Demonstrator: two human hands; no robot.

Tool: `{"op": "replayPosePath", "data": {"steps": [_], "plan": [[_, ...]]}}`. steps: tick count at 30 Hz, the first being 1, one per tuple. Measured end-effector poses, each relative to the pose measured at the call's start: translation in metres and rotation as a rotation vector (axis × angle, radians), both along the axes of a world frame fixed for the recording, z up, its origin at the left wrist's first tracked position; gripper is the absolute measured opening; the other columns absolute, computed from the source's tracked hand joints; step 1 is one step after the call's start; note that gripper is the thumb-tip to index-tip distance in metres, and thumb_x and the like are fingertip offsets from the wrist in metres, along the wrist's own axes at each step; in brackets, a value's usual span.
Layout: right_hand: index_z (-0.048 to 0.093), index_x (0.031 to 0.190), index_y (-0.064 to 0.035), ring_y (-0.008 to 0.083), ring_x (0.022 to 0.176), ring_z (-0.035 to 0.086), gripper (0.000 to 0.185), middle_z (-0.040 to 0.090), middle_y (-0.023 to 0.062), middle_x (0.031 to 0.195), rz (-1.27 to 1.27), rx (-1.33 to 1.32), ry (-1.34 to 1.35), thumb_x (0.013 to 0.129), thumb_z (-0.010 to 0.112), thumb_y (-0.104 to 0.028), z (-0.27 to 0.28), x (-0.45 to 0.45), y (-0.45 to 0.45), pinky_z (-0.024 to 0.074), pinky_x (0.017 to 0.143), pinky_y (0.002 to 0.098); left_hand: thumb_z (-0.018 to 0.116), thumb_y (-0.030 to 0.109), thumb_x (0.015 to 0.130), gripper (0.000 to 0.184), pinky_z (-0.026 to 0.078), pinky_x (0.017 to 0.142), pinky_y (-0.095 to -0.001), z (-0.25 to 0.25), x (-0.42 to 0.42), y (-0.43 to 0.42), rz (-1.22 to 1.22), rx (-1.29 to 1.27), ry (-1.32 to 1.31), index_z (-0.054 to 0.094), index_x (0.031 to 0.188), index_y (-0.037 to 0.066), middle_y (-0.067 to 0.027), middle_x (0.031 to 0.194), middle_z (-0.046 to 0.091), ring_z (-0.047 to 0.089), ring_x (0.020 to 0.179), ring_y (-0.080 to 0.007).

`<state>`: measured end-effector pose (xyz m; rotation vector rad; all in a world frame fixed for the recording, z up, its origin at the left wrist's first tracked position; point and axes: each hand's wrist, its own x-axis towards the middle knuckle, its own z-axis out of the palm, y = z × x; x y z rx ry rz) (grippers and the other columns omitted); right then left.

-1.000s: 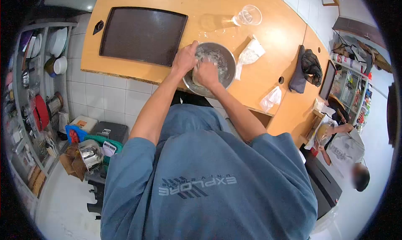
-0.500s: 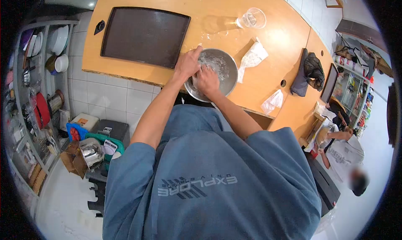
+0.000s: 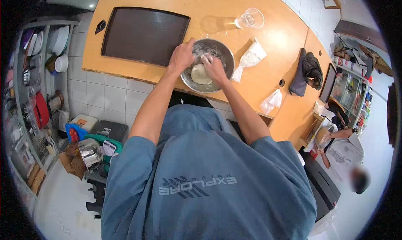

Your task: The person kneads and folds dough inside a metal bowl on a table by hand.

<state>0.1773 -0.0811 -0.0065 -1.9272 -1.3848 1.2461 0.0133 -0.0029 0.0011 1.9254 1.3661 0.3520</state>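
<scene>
A round metal bowl [image 3: 228, 57] stands at the front edge of the wooden table, its inner wall smeared with white flour or paste. My left hand [image 3: 182, 57] is closed on the bowl's left rim. Inside the bowl lies a smooth, pale lump of dough [image 3: 201, 75]. Just above and right of the dough, my right hand [image 3: 213, 67] reaches in over the rim with its fingers bent; whether the fingertips touch the dough or pinch a bit of it is too small to tell.
Left of the bowl lies a dark tray [image 3: 144, 36]. To the right are a bag of white powder [image 3: 252, 55], a clear cup [image 3: 252, 18], a small plastic bag [image 3: 272, 101] and dark cloth [image 3: 298, 76]. Another person [image 3: 345, 150] works at far right.
My right hand has lifted off the dough toward the upper right, and the dough now shows. The bowl has moved slightly up and left, with my left hand still at its rim.
</scene>
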Motion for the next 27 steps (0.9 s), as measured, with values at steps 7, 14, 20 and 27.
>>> {"op": "replayPosePath", "data": {"steps": [7, 14, 20, 27], "plan": [[0.069, 0.109, 0.0039, 0.0434, 0.105, 0.069, 0.052, 0.070, 0.0303, 0.109, 0.233, -0.129, -0.232, 0.101, 0.052, -0.044, -0.014, -0.001, 0.006, 0.0514, 0.093, 0.0497, 0.060, 0.000, 0.086, 0.028, 0.051, 0.077, -0.0601, -0.009, -0.002, -0.002, -0.003, 0.053, -0.063, 0.051, 0.112, 0.002, -0.0298, 0.093, 0.068, 0.065, 0.091, -0.0521], [0.053, 0.138, -0.0044, 0.0509, 0.100, 0.068, 0.071, 0.069, 0.0309, 0.107, 0.398, -0.265, -0.547, 0.091, 0.060, -0.058, 0.039, -0.027, -0.010, 0.0538, 0.091, 0.0553, 0.060, 0.002, 0.087, 0.026, 0.051, 0.075, -0.0605, -0.007, -0.001, -0.006, 0.009, 0.056, -0.069, 0.050, 0.111, 0.002, -0.0303, 0.092, 0.068, 0.065, 0.090, -0.0523], [0.064, 0.129, -0.0065, 0.0438, 0.102, 0.069, 0.062, 0.071, 0.0249, 0.115, 0.599, -0.215, -0.439, 0.083, 0.071, -0.047, 0.007, -0.005, -0.018, 0.0544, 0.090, 0.0518, 0.062, 0.002, 0.085, 0.029, 0.052, 0.074, -0.0592, -0.010, -0.001, -0.005, -0.068, 0.053, -0.050, 0.050, 0.111, 0.002, -0.0293, 0.090, 0.068, 0.065, 0.088, -0.0512], [0.069, 0.122, -0.0021, 0.0362, 0.103, 0.070, 0.059, 0.072, 0.0247, 0.109, 0.241, -0.318, -0.015, 0.083, 0.075, -0.046, 0.033, 0.022, 0.005, 0.0538, 0.090, 0.0462, 0.063, 0.000, 0.077, 0.035, 0.054, 0.075, -0.0560, -0.008, -0.001, -0.005, -0.061, 0.054, -0.036, 0.051, 0.109, 0.002, -0.0263, 0.092, 0.069, 0.067, 0.087, -0.0482]]}}
